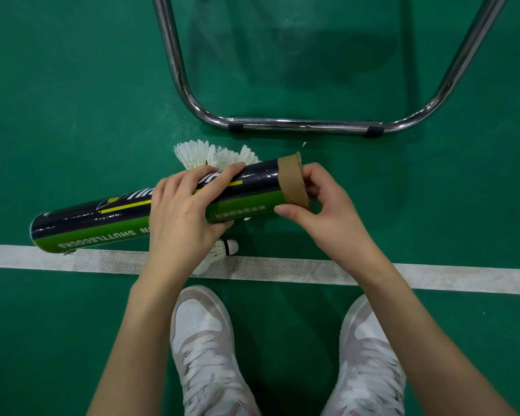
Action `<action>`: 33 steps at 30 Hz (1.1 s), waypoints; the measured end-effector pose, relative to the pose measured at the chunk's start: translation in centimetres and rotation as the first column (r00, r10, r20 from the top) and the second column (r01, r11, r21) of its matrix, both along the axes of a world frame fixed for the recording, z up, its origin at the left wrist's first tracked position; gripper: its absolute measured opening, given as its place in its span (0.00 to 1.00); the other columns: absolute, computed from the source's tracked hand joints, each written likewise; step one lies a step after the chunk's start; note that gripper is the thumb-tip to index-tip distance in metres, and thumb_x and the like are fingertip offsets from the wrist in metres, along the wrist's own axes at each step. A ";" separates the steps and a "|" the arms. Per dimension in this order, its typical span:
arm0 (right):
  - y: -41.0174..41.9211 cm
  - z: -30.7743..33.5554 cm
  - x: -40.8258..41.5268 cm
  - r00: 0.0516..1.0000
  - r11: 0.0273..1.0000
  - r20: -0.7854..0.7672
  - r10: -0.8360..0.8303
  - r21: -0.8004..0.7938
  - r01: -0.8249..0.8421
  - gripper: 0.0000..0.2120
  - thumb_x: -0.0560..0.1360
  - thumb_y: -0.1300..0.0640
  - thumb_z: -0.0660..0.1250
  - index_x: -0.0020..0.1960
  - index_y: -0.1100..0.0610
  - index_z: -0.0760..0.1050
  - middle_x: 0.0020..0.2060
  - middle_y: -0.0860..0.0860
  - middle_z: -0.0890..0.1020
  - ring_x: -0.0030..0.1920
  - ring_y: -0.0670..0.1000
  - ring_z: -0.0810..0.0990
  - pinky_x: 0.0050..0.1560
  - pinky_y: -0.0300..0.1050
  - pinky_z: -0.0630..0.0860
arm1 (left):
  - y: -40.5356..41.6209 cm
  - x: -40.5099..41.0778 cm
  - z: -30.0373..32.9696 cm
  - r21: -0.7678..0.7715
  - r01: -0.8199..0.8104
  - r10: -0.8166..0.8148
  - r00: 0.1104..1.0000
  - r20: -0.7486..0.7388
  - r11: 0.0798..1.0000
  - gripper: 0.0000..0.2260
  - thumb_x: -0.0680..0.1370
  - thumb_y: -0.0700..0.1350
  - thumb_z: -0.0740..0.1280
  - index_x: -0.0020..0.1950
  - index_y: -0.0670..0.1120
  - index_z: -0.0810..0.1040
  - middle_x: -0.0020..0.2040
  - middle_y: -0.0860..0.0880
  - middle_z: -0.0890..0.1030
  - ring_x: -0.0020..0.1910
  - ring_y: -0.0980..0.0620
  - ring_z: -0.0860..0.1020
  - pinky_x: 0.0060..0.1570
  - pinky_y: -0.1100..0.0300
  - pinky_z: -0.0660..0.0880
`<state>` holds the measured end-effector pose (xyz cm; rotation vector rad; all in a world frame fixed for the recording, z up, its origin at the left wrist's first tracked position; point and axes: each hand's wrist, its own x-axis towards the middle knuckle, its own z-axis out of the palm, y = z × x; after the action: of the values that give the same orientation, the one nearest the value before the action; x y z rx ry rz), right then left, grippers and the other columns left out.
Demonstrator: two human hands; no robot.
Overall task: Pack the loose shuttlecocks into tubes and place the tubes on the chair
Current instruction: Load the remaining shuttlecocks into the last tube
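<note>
Both hands' grip around tube, seemingly midair.

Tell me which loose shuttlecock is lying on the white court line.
The single shuttlecock under the left hand, nearest the shoes: its feathers overlap the white line. The others, a cluster, lie beyond the tube on green floor.

The tube reads, inverted, "SHUTTLECOCKS".

Chair frame beyond; floor open leftward.
</note>
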<state>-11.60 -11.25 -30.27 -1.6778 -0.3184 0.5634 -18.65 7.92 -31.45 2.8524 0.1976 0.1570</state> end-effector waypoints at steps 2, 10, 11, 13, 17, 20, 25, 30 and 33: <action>0.1 0.0 0.0 0.999 1.000 -0.035 0.005 0.020 -0.004 0.17 0.71 0.67 0.70 0.49 0.48 0.70 0.41 0.40 0.80 0.44 0.38 0.78 0.47 0.30 0.71 | 0.0 0.0 0.0 0.001 0.000 0.000 1.000 0.000 1.000 0.38 0.63 0.45 0.78 0.69 0.58 0.67 0.59 0.48 0.75 0.56 0.43 0.72 0.58 0.49 0.63; -0.3 -0.3 0.3 0.991 0.996 -0.100 0.087 0.015 -0.086 0.18 0.74 0.66 0.67 0.53 0.46 0.68 0.45 0.45 0.82 0.47 0.41 0.79 0.53 0.35 0.72 | 0.2 -0.1 -0.2 0.007 0.002 -0.002 1.000 -0.005 1.000 0.38 0.63 0.45 0.78 0.69 0.58 0.66 0.59 0.47 0.76 0.56 0.42 0.72 0.58 0.49 0.63; -0.5 -0.4 0.4 0.994 0.998 -0.089 0.066 -0.008 -0.067 0.18 0.73 0.64 0.68 0.53 0.44 0.68 0.44 0.44 0.83 0.49 0.41 0.79 0.56 0.36 0.72 | 0.3 -0.2 -0.3 0.008 -0.004 0.004 1.000 -0.007 1.000 0.38 0.63 0.45 0.78 0.70 0.58 0.66 0.59 0.47 0.76 0.57 0.42 0.72 0.58 0.49 0.63; -1.1 -1.0 0.8 0.998 0.998 -0.061 0.012 -0.067 -0.016 0.20 0.71 0.62 0.72 0.53 0.42 0.69 0.43 0.42 0.83 0.54 0.43 0.79 0.61 0.41 0.71 | 0.9 -0.4 -0.4 0.014 -0.022 0.022 1.000 -0.010 1.000 0.38 0.64 0.45 0.78 0.70 0.58 0.66 0.59 0.47 0.76 0.57 0.41 0.72 0.58 0.47 0.64; -2.2 -3.1 1.6 0.999 0.979 -0.017 -0.046 -0.197 0.042 0.17 0.69 0.61 0.73 0.52 0.48 0.72 0.47 0.43 0.80 0.51 0.44 0.79 0.59 0.39 0.74 | 2.0 -0.9 -0.7 0.018 -0.057 0.057 0.998 -0.018 0.998 0.38 0.64 0.45 0.78 0.70 0.57 0.66 0.59 0.46 0.76 0.57 0.40 0.72 0.58 0.45 0.64; -2.5 -4.8 1.8 0.994 0.943 0.034 -0.103 -0.316 0.108 0.14 0.71 0.60 0.72 0.52 0.51 0.72 0.48 0.43 0.78 0.52 0.45 0.76 0.55 0.34 0.72 | 2.3 -1.2 -1.0 0.021 -0.080 0.080 0.996 -0.031 0.997 0.39 0.63 0.45 0.78 0.70 0.58 0.64 0.59 0.46 0.75 0.57 0.40 0.72 0.59 0.44 0.64; -2.0 -6.5 2.3 0.980 0.914 0.075 -0.182 -0.356 0.197 0.13 0.72 0.60 0.71 0.54 0.51 0.73 0.53 0.46 0.78 0.57 0.48 0.74 0.60 0.43 0.71 | 2.5 -1.5 -1.3 0.011 -0.081 0.081 0.996 -0.044 0.997 0.39 0.63 0.45 0.79 0.70 0.57 0.65 0.59 0.46 0.76 0.57 0.40 0.72 0.58 0.44 0.64; -1.1 -7.4 2.7 0.996 0.913 0.028 -0.089 -0.398 0.093 0.15 0.72 0.59 0.70 0.58 0.55 0.75 0.52 0.52 0.81 0.54 0.49 0.78 0.57 0.42 0.72 | 2.4 -1.4 -1.5 0.002 -0.079 0.079 0.996 -0.050 0.997 0.40 0.63 0.45 0.79 0.70 0.57 0.65 0.59 0.45 0.76 0.57 0.40 0.72 0.58 0.45 0.65; -0.9 -7.5 2.6 0.996 0.917 0.012 -0.093 -0.389 0.091 0.14 0.73 0.59 0.70 0.58 0.54 0.74 0.47 0.52 0.83 0.48 0.48 0.79 0.50 0.38 0.72 | 2.4 -1.4 -1.7 0.000 -0.078 0.078 0.996 -0.048 0.997 0.40 0.63 0.45 0.79 0.70 0.57 0.65 0.59 0.45 0.76 0.57 0.40 0.72 0.58 0.45 0.65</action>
<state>-9.04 -12.19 -37.80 -2.0635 -0.1239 0.5885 -20.08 10.27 -33.11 2.8495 0.3189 0.1046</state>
